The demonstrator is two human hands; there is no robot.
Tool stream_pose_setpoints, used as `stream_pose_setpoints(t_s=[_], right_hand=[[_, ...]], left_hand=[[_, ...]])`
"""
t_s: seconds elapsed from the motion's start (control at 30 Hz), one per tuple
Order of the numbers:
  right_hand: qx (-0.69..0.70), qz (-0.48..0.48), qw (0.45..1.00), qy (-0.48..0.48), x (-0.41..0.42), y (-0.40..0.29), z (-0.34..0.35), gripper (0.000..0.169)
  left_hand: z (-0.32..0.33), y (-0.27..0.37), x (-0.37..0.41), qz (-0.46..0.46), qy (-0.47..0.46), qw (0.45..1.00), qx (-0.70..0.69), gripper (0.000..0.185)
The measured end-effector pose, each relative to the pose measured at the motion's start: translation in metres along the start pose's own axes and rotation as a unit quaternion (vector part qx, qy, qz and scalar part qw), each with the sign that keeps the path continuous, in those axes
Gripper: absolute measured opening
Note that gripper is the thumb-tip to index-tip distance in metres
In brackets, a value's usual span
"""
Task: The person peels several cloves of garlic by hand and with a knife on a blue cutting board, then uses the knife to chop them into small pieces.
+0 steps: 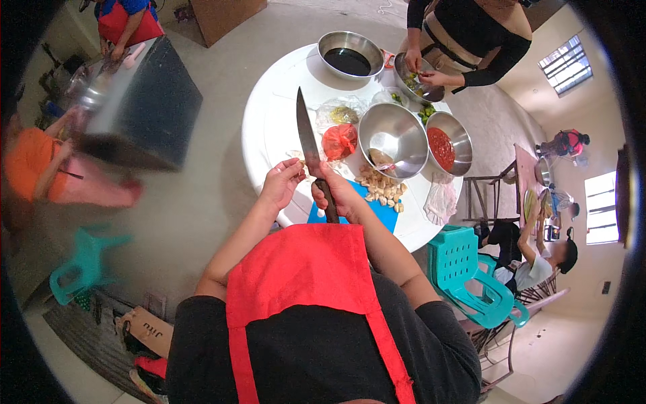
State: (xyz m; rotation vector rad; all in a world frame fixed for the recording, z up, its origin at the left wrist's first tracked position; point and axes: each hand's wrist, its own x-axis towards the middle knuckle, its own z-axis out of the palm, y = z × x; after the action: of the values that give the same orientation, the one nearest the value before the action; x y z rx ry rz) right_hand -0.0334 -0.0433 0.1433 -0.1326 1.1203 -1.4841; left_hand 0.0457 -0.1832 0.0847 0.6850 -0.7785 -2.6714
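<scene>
My right hand (pixel 337 191) grips the dark handle of a large kitchen knife (pixel 307 130), its long blade pointing away from me. Close to the blade's left side, my left hand (pixel 283 183) pinches a small pale piece, apparently a garlic clove (pixel 303 163), between thumb and fingers. Below the hands lies a blue cutting board (pixel 381 214), partly hidden by my right hand. Garlic cloves (pixel 379 188) are heaped at its far edge. Beyond the knife is a tied red plastic bag (pixel 339 142), with pale peelings around it. A large steel bowl (pixel 393 132) stands to its right.
The round white table (pixel 260 108) also holds a bowl of dark liquid (pixel 347 61), a bowl of red sauce (pixel 441 149) and a crumpled plastic bag (pixel 440 202). Across it, a co-worker's hands are over another bowl (pixel 433 93). Teal plastic chairs (pixel 454 255) stand at the right.
</scene>
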Motion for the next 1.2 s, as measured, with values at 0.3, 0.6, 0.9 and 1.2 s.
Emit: stream_pose_setpoints(t_s=[0.3, 0.6, 0.9, 1.2], right_hand=[[-0.027, 0.004, 0.999, 0.043, -0.001, 0.003, 0.000, 0.044], [0.042, 0.025, 0.999, -0.012, -0.002, 0.005, -0.006, 0.061], [0.157, 0.058, 0.984, -0.056, -0.008, 0.003, -0.005, 0.053], [0.247, 0.053, 0.962, -0.105, -0.005, 0.009, -0.011, 0.055]], left_hand=[[0.003, 0.000, -0.002, 0.005, 0.014, 0.999, 0.052, 0.019], [0.005, 0.002, -0.005, -0.038, -0.016, 0.999, -0.006, 0.019], [-0.012, 0.000, 0.001, -0.076, -0.056, 0.995, 0.034, 0.024], [-0.004, -0.003, -0.001, -0.002, -0.051, 0.995, 0.080, 0.019]])
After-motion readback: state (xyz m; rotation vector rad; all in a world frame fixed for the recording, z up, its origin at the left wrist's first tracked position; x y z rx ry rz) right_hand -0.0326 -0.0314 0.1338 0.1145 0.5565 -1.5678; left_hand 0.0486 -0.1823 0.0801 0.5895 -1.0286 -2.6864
